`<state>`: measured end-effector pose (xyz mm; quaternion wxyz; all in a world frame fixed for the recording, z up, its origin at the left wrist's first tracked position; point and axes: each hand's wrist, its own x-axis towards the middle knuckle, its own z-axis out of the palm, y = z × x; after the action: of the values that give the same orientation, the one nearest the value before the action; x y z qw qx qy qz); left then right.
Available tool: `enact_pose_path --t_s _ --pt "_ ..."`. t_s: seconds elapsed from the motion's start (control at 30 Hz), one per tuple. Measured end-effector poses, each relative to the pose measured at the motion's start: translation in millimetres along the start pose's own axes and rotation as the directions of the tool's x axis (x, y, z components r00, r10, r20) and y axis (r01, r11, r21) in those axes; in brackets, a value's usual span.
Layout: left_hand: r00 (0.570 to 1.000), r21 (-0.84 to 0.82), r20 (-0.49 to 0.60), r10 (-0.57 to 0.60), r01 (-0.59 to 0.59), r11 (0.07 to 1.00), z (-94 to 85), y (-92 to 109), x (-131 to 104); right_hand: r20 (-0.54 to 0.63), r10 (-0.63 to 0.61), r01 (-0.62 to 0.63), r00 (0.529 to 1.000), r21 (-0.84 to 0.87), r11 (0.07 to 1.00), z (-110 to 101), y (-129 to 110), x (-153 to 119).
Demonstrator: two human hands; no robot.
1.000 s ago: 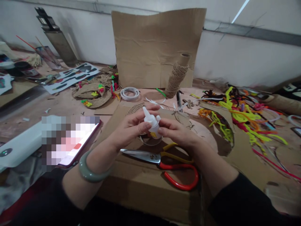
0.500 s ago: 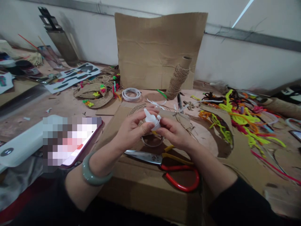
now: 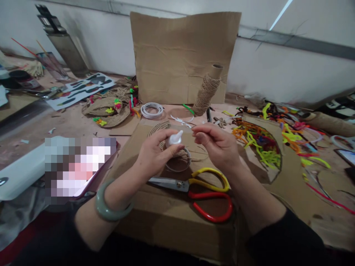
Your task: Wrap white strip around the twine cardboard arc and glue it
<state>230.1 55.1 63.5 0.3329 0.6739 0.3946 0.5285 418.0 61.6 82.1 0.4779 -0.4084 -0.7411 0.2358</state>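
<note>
My left hand (image 3: 154, 153), with a jade-coloured bangle on its wrist, is closed around a small white glue bottle (image 3: 174, 139), whose pointed nozzle tilts up and to the right. To the right of the nozzle and apart from it, my right hand (image 3: 220, 144) is pinched; whatever is between its fingertips is hidden. Below the bottle, a pale-rimmed ring (image 3: 177, 170) lies on the cardboard box. Flat cord coiled in curves (image 3: 158, 128) is partly hidden behind my left hand. Scissors (image 3: 181, 186) with one yellow and one red handle lie open nearer to me.
A cardboard sheet (image 3: 183, 48) stands at the back, with a twine spool (image 3: 206, 92) before it. White coiled strip (image 3: 152, 110) lies left of the spool. Colourful pipe cleaners (image 3: 263, 151) spread over the right. A phone (image 3: 83, 170) and woven twine pieces (image 3: 108, 109) are left.
My right hand has come away from the bottle, moving right and slightly up. The nozzle now points more to the right. The yellow scissor handle has come into full view.
</note>
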Motion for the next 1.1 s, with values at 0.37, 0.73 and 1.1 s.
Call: enact_pose_path --t_s 0.37,0.73,1.1 --pt "0.998 0.301 0.006 0.058 -0.058 0.952 2.1 -9.4 2.3 0.051 -0.036 0.044 0.998 -0.16 0.986 2.6 -2.4 1.5" --pt "1.0 0.259 0.003 0.008 -0.009 0.966 -0.4 -8.6 4.5 0.11 0.311 -0.329 0.944 0.27 0.905 9.0 7.8 9.0" --pt "0.901 -0.492 0.193 -0.388 0.431 0.757 -7.4 -5.4 9.0 0.663 0.296 0.116 0.687 -0.503 0.856 -33.9 -33.3 -20.1"
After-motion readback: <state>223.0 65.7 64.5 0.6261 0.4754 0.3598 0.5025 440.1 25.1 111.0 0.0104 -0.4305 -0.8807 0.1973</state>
